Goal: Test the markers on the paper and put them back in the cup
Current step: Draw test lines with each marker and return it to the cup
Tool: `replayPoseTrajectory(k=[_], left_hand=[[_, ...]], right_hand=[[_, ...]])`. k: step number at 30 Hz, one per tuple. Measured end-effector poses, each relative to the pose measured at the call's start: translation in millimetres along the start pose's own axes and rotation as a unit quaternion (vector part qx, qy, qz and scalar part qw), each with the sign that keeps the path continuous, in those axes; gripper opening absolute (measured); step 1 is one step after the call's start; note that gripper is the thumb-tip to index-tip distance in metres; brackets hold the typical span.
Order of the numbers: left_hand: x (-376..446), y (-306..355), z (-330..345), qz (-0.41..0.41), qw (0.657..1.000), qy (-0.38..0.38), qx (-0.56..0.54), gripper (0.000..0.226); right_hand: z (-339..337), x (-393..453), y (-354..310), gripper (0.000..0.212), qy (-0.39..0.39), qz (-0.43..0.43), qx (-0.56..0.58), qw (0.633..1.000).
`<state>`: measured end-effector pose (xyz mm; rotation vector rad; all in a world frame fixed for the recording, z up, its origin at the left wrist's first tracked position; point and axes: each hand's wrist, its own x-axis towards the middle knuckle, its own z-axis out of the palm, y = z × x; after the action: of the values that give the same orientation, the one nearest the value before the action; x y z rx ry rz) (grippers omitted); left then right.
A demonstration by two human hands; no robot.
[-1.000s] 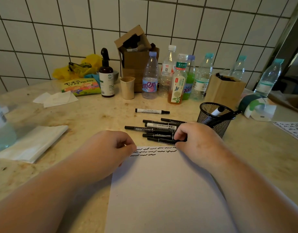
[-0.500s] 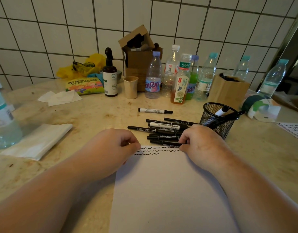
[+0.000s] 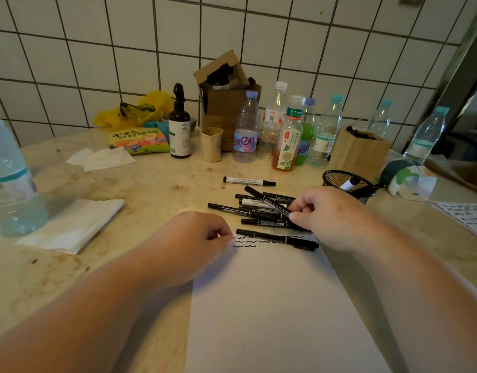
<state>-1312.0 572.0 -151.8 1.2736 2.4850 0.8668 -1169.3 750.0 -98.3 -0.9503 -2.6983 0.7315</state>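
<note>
Right hand [image 3: 326,216] pinches slim black marker [image 3: 267,200].

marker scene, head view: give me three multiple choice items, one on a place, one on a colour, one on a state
1. Where does the mesh cup stand?
A. right of the marker pile
B. on the paper
C. beside the tissue

2. What colour are the test squiggles on the paper?
A. red
B. black
C. green

3. What is the right hand doing?
A. resting flat and empty
B. gripping a bottle
C. pinching a marker

Answers:
1 A, the cup sits on the counter, right of the marker pile.
2 B, the wavy lines at the paper's top edge are black.
3 C, its fingers close on a black marker angled up over the pile.
</note>
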Motion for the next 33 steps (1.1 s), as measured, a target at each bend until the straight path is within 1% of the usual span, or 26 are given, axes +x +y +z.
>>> replayPoseTrajectory(k=[1,3,6,9,13,16,18,20,23,24,28,33], left_hand=[[-0.3,0.6,0.0,0.002,1.000,0.000,0.001,0.017],[-0.9,1.5,-0.4,0.004,1.000,0.000,0.001,0.017],[-1.2,1.1,-0.7,0.006,1.000,-0.007,-0.007,0.017],[-0.8,-0.2,0.3,0.008,1.000,-0.006,-0.003,0.015],[-1.7,0.3,0.6,0.003,1.000,-0.015,0.002,0.014],[-1.7,0.7,0.0,0.008,1.000,-0.013,0.016,0.015],[-2.0,2.1,-0.4,0.008,1.000,-0.015,0.022,0.016],[-3.0,5.1,-0.4,0.012,1.000,-0.014,0.025,0.016],[-5.8,12.0,0.4,0.026,0.999,-0.020,0.011,0.019],[-6.8,14.6,1.3,0.039,0.999,-0.023,0.012,0.020],[-9.3,23.2,4.6,0.100,0.995,-0.029,-0.001,0.018],[-14.3,26.5,1.5,0.125,0.992,-0.016,-0.030,0.009]], right_hand=[[-4.6,-2.5,-2.1,0.009,-0.008,0.012,0.002,1.000],[-10.4,-7.7,-3.7,0.013,-0.014,0.027,0.042,0.999],[-9.6,-16.1,0.6,0.020,-0.043,0.038,0.161,0.985],[4.4,-19.5,9.7,0.021,-0.054,0.049,0.303,0.950],[27.6,-15.9,22.1,0.023,0.015,0.011,0.393,0.919],[36.6,-11.0,27.3,0.022,0.007,-0.007,0.479,0.878],[39.9,-7.5,30.6,0.025,0.001,-0.019,0.505,0.863],[42.0,-7.0,30.6,0.024,-0.024,-0.035,0.527,0.849],[42.7,-12.3,26.5,0.013,-0.079,-0.062,0.571,0.815],[42.2,-14.9,25.0,0.012,-0.091,-0.074,0.569,0.814],[39.6,-22.1,20.9,0.013,-0.110,-0.130,0.521,0.836],[38.2,-23.2,20.9,0.019,-0.115,-0.150,0.527,0.829]])
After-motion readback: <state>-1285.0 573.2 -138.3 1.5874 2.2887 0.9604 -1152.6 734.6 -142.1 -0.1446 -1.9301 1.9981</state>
